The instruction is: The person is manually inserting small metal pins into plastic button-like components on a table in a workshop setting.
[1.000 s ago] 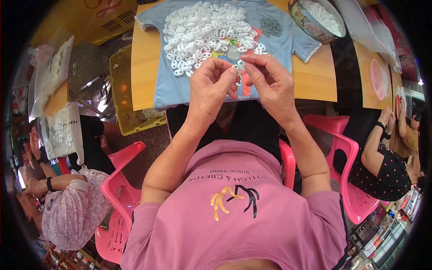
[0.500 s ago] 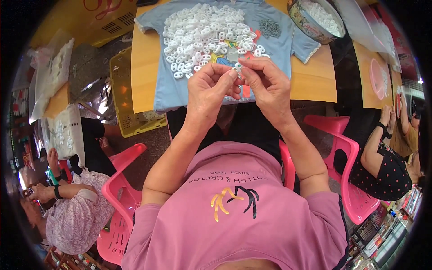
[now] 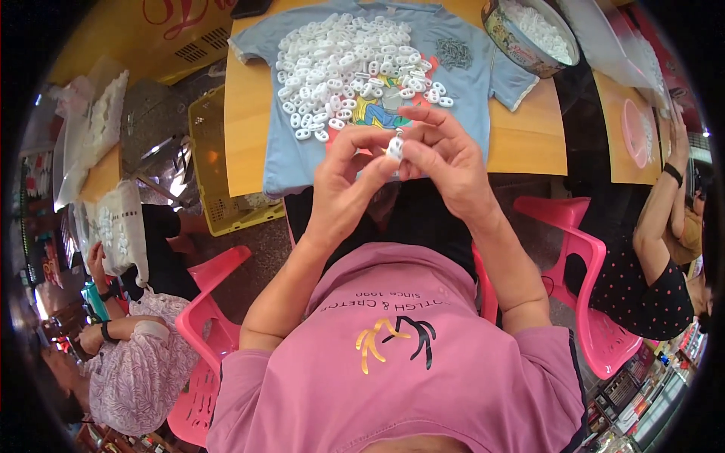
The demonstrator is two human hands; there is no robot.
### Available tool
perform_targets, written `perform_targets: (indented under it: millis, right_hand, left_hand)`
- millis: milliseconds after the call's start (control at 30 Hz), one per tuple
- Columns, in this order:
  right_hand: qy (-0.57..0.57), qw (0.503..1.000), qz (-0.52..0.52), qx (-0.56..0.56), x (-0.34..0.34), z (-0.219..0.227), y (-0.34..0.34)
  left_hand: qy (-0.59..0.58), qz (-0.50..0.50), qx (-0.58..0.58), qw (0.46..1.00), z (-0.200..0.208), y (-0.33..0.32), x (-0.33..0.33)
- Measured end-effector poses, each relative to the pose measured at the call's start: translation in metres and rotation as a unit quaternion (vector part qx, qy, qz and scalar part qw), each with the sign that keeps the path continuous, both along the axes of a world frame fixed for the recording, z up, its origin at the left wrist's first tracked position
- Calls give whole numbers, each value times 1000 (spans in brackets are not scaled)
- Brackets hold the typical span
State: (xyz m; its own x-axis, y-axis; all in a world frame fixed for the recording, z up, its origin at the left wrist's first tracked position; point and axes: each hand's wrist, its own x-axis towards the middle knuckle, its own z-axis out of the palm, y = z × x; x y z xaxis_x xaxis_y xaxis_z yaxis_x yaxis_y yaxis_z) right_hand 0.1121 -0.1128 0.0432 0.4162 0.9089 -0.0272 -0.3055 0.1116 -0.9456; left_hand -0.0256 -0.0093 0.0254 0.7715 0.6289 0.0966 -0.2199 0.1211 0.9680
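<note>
Held up between my hands, above the near edge of the table, is a small white oval plastic piece (image 3: 395,147) with holes. My left hand (image 3: 347,170) pinches it between thumb and forefinger. From the other side, the thumb and curled fingers of my right hand (image 3: 451,158) also grip it, with the right forefinger raised. A small greyish bit shows at its top, too small to name. Beyond my hands, a heap of similar white two-hole pieces (image 3: 340,64) covers part of a light blue T-shirt (image 3: 291,162). Small grey metal parts, perhaps springs (image 3: 454,53), lie in a pile right of the heap.
The shirt is spread on a wooden table (image 3: 529,143). A round tin (image 3: 521,47) of white pieces stands at the far right. A yellow crate (image 3: 215,162) sits below, left of the table. People sit on both sides, near pink chairs (image 3: 200,332); a pink basin (image 3: 636,134) lies right.
My hands have come slightly nearer to me with the white plastic piece, and my right forefinger has lifted away from it. The person on the right has stretched an arm farther forward.
</note>
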Motion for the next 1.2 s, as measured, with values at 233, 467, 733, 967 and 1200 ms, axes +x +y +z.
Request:
perform_targets:
  millis: [233,467,733,967,1200]
  right_hand:
    - [212,973,87,-10,-46,-4,-11]
    - [229,967,107,-8,-70,-2,-4]
    - [180,970,163,18,-79,1,12]
    - [-380,924,35,11,-25,-7,22]
    - [-616,778,-120,-33,54,-16,54]
  left_hand:
    - [-50,-67,63,995,-11,-19,-33]
    - [-82,-14,44,996,-20,-25,-57]
    - [-84,20,82,993,-8,-15,-75]
    - [49,211,77,973,-20,29,-133]
    - [265,329,210,882,-66,80,-183]
